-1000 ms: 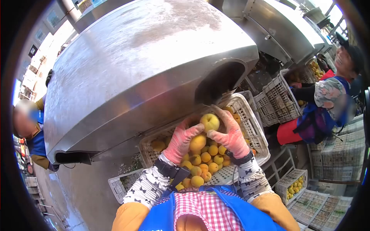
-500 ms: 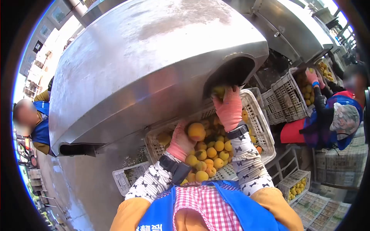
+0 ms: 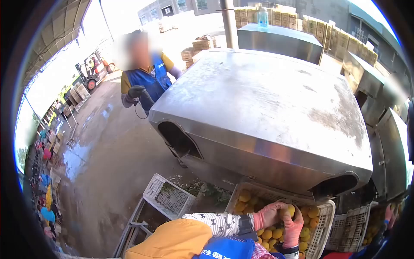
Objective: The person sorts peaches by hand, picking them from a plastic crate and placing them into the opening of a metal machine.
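Observation:
Both hands wear pink gloves and meet over a white crate (image 3: pixel 331 216) of yellow-orange fruit. My left hand (image 3: pixel 271 215) reaches in from the left, its fingers closed at a yellow fruit (image 3: pixel 291 210). Against the same fruit, on its right side, is my right hand (image 3: pixel 293 228), fingers curled around it. More fruit (image 3: pixel 267 234) lies below and around the hands. Just behind the crate stands a large metal box (image 3: pixel 258 108), with a dark opening (image 3: pixel 334 186) near its right end.
Another person (image 3: pixel 148 77) in a blue vest stands beyond the box's left side. A second crate (image 3: pixel 168 196) with leaf scraps sits left on a metal frame. At the right edge are more crates (image 3: pixel 349 226) and a co-worker's pink-gloved hand (image 3: pixel 389 213). A forklift (image 3: pixel 90 73) is far left.
The view has swung left. My right hand has left the box's opening and come together with my left hand at one fruit. The co-worker on the right is now mostly out of view.

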A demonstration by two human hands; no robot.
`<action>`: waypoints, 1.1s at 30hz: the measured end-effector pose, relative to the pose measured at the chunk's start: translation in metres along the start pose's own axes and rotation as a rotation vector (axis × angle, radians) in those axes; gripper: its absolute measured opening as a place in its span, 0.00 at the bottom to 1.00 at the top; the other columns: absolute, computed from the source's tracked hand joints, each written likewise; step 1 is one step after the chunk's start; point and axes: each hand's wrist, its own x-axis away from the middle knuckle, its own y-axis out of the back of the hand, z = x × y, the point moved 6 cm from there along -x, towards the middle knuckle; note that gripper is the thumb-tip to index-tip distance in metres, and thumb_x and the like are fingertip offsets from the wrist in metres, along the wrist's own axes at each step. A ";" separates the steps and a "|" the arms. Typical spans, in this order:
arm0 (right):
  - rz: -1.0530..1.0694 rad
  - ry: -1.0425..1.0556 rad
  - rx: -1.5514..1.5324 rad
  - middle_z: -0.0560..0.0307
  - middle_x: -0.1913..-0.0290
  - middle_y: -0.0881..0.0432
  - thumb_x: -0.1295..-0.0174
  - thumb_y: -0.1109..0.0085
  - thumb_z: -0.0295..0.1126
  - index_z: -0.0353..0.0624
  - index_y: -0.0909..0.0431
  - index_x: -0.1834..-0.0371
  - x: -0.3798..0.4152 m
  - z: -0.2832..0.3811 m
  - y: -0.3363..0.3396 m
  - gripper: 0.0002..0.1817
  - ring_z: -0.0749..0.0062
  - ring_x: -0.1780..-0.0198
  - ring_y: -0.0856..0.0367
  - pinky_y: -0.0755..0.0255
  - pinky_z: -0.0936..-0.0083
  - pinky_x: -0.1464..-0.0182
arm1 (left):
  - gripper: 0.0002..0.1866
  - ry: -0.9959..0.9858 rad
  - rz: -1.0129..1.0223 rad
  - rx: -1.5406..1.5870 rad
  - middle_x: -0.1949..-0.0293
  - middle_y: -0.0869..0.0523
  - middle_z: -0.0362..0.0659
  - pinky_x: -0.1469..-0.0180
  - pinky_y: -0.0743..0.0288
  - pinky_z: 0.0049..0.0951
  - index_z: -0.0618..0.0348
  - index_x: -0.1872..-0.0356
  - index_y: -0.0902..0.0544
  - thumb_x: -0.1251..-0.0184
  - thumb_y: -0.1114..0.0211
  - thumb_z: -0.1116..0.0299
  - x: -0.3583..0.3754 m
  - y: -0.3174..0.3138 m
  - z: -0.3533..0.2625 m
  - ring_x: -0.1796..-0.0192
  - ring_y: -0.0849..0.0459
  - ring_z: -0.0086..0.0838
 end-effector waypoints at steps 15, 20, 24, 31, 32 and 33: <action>-0.409 0.447 0.545 0.38 0.46 0.22 0.53 0.22 0.35 0.35 0.28 0.34 -0.048 0.054 0.073 0.41 0.43 0.46 0.21 0.23 0.60 0.44 | 0.24 -0.185 -0.384 -0.499 0.40 0.19 0.47 0.37 0.26 0.41 0.59 0.38 0.23 0.27 0.36 0.56 0.038 0.013 -0.061 0.41 0.18 0.37; -0.529 0.317 0.688 0.40 0.50 0.21 0.51 0.24 0.36 0.35 0.26 0.39 -0.089 0.022 0.081 0.35 0.42 0.48 0.22 0.24 0.56 0.46 | 0.20 -0.306 -0.382 -1.057 0.44 0.17 0.45 0.45 0.22 0.32 0.59 0.40 0.21 0.29 0.35 0.63 0.075 0.073 -0.075 0.50 0.14 0.33; -0.457 0.381 0.948 0.44 0.54 0.19 0.49 0.25 0.36 0.36 0.22 0.45 -0.149 0.008 0.073 0.29 0.45 0.53 0.20 0.24 0.58 0.48 | 0.19 -0.085 -0.600 -0.697 0.47 0.16 0.44 0.45 0.22 0.32 0.59 0.41 0.21 0.27 0.37 0.62 0.079 0.106 -0.069 0.49 0.15 0.33; -0.204 0.067 0.267 0.52 0.56 0.17 0.42 0.29 0.33 0.39 0.19 0.43 -0.041 -0.019 0.072 0.23 0.63 0.58 0.18 0.23 0.69 0.51 | 0.29 0.387 -0.663 -1.837 0.45 0.18 0.55 0.41 0.24 0.43 0.61 0.39 0.23 0.34 0.34 0.52 0.046 0.138 -0.027 0.46 0.16 0.43; -0.057 0.091 0.334 0.49 0.56 0.17 0.41 0.30 0.34 0.40 0.19 0.45 -0.032 -0.052 0.057 0.21 0.58 0.57 0.17 0.23 0.67 0.51 | 0.29 0.402 -0.675 -1.831 0.45 0.18 0.55 0.41 0.24 0.43 0.61 0.39 0.23 0.34 0.34 0.52 0.049 0.136 -0.013 0.46 0.16 0.43; 0.089 0.122 0.396 0.47 0.56 0.16 0.40 0.32 0.36 0.40 0.18 0.47 -0.025 -0.084 0.039 0.20 0.52 0.56 0.17 0.23 0.65 0.51 | 0.29 0.533 -0.549 -2.066 0.43 0.20 0.57 0.42 0.23 0.44 0.59 0.36 0.25 0.35 0.35 0.53 0.051 0.128 0.007 0.46 0.16 0.47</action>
